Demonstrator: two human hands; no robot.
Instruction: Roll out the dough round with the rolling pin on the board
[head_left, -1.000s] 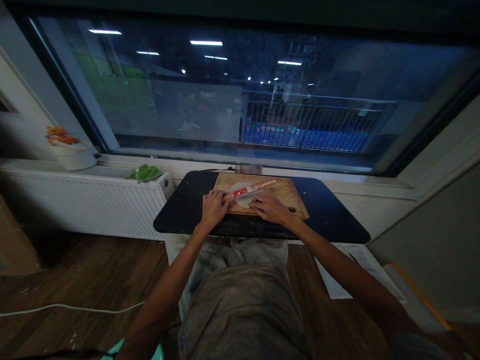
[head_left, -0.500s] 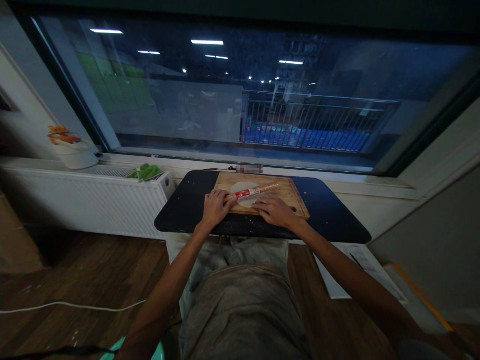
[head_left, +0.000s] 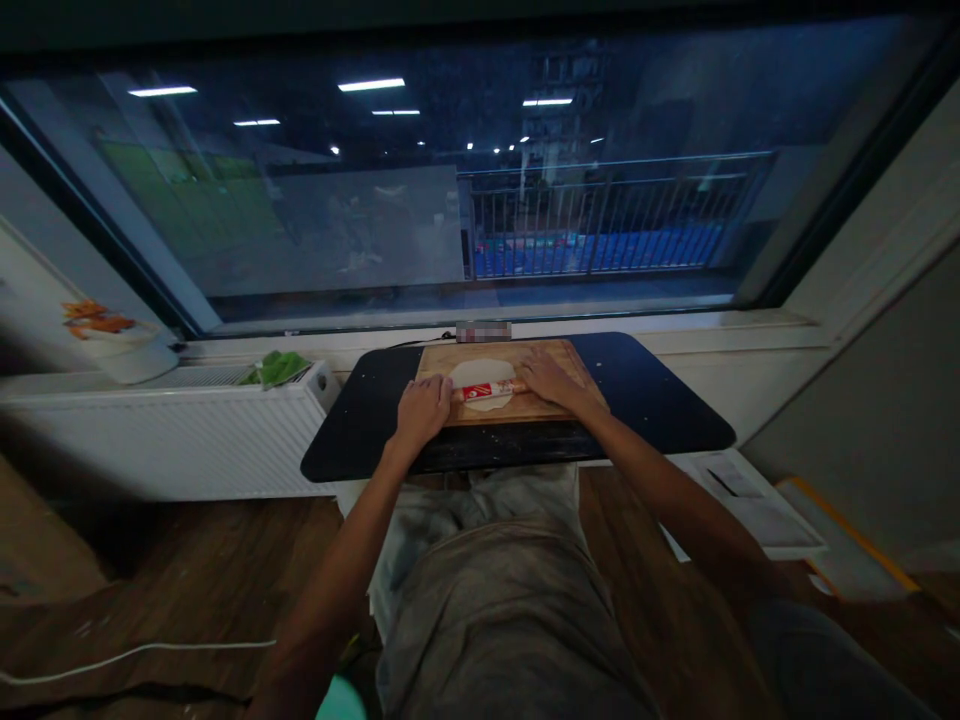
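A wooden rolling pin (head_left: 487, 391) with a red and white label lies crosswise over a flat, pale round of dough (head_left: 480, 372). The dough rests on a wooden cutting board (head_left: 435, 358). Over the pin's left end, my left hand (head_left: 424, 408) is closed with bent fingers. My right hand (head_left: 553, 380) lies on the pin's right end, its fingers covering that handle. Dough shows above and below the pin's middle, and both pin ends are mostly hidden by my hands.
The board sits on a dark table (head_left: 352, 420) against the window sill. To the left, a white radiator (head_left: 225, 440) carries a green cloth-like item (head_left: 277, 368) and a white pot (head_left: 135, 355). A white cord (head_left: 150, 650) crosses the wooden floor.
My right hand has gone from the dough's near edge onto the pin's right end. The pin has turned from slanted to nearly level. The view has shifted slightly.
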